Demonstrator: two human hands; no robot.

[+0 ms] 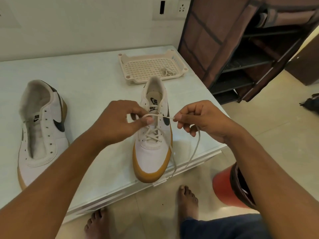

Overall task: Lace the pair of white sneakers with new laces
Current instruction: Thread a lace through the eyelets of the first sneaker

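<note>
The left hand (120,121) is pinching a small loop of the white lace (161,116) between thumb and forefinger, with the other fingers curled under. The right hand (200,119) is pinching the same lace near its tip, and a short taut run is stretching between the two hands. Both are hovering just above the tongue of the gum-soled Nike sneaker (151,150), which is sitting directly beneath them with its toe pointing towards the person. Its lower eyelets are already carrying crossed lacing, while the upper ones are open. Slack lace is trailing down from below the right hand and over the near edge of the table (96,80).

This looks like the moment of feeding an end into the next eyelet. To do it well, the right hand should be gripping close to the tip so it is not bending. The left hand should be keeping the slack from twisting, and both sides should be pulled evenly snug before crossing again.

The second sneaker (43,131) is lying well out to the left of the left hand, unlaced. A spare lace (167,71) is waiting in the perforated tray (124,62) beyond both hands.
</note>
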